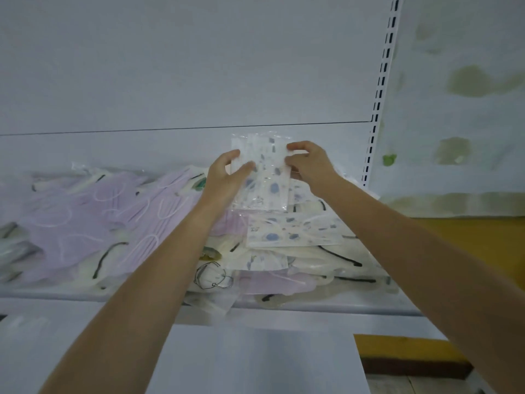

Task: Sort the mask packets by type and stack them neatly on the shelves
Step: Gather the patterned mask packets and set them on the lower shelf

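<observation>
A clear packet with a white, blue-spotted mask [265, 172] stands upright against the shelf's back panel. My left hand [227, 177] grips its left edge with thumb in front. My right hand [308, 163] pinches its right edge. Below it lies another blue-spotted mask packet [292, 228] flat on the pile. Lilac mask packets [93, 217] cover the left of the white shelf [355, 307]. Cream mask packets with black ear loops [329, 260] lie at the right and front.
A slotted white upright [379, 92] bounds the shelf on the right. Beyond it is a stained wall [460, 109] and a yellow surface [483, 240]. A lower white shelf [255, 359] juts out beneath.
</observation>
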### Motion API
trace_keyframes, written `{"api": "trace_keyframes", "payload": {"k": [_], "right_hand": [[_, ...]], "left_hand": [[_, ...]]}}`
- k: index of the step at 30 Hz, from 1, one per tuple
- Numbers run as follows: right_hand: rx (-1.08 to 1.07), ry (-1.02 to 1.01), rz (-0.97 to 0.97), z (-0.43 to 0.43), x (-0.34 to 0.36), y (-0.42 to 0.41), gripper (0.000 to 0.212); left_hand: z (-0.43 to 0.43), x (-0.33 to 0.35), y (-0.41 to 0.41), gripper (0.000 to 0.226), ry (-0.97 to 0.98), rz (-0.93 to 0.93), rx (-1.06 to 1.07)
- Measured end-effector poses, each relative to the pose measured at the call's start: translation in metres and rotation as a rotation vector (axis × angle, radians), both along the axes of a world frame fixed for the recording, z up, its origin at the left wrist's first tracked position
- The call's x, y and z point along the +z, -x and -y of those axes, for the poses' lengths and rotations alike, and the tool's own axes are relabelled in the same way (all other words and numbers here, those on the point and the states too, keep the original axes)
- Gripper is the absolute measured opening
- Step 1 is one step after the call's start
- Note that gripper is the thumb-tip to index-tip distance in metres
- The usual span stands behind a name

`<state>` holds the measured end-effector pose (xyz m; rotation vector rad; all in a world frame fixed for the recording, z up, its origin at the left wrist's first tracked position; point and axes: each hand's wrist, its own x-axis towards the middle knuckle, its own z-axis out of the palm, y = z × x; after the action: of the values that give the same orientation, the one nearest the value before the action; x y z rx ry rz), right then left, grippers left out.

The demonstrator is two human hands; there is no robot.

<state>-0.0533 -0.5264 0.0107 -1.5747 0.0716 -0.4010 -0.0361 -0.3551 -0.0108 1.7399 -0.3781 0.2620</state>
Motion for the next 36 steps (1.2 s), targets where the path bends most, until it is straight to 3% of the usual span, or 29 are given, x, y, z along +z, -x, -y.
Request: {"api": "trace_keyframes", "payload": {"k": [1, 3, 6, 9, 13, 19, 22, 24, 28, 30, 33, 36], "right_hand": [[0.01, 0.065, -0.007, -0.001, 0.0, -0.002, 0.021], [-0.088, 0.38, -0.057, 0.007, -0.003, -0.008, 0.03], [-0.249, 0.889, -0.306, 0.026, -0.015, -0.018, 0.048], [-0.186, 1.0, -0.535, 0.031, -0.022, -0.022, 0.061], [-0.201, 0.83, -0.401, 0.031, -0.022, -0.025, 0.045], [-0.162, 0.207, 0.034, 0.018, 0.003, -0.013, 0.042], [-0.015, -0.074, 0.038, 0.001, 0.01, -0.008, 0.045], [0.049, -0.051, -0.017, -0.017, 0.0, -0.006, 0.045], [0.097, 0.147, -0.105, -0.028, -0.008, 0.003, 0.054], [0.12, 0.449, -0.177, -0.012, 0.0, 0.013, 0.065], [0.451, 0.956, -0.394, 0.01, 0.011, 0.034, 0.07], [0.576, 1.263, -0.497, 0.011, 0.006, 0.044, 0.068]], "left_hand": [[-0.003, -0.001, -0.003, 0.042, -0.024, 0.025, 0.029], [-0.011, -0.003, -0.008, 0.044, -0.038, 0.056, 0.097], [-0.027, -0.006, -0.011, 0.047, -0.033, 0.046, 0.153], [-0.037, -0.007, -0.014, 0.047, -0.026, 0.013, 0.171], [-0.042, -0.007, -0.014, 0.045, -0.022, -0.004, 0.184], [-0.039, -0.006, -0.01, 0.036, 0.003, -0.001, 0.182], [-0.029, -0.003, -0.006, 0.035, 0.095, -0.047, 0.131], [-0.021, -0.002, 0.0, 0.036, 0.122, -0.07, 0.08], [-0.017, -0.01, 0.0, 0.041, 0.082, 0.015, 0.037], [-0.023, -0.012, -0.004, 0.058, 0.05, 0.034, 0.051], [-0.031, -0.014, -0.009, 0.075, 0.014, 0.064, 0.035], [-0.035, -0.016, -0.012, 0.06, -0.003, 0.06, 0.093]]}}
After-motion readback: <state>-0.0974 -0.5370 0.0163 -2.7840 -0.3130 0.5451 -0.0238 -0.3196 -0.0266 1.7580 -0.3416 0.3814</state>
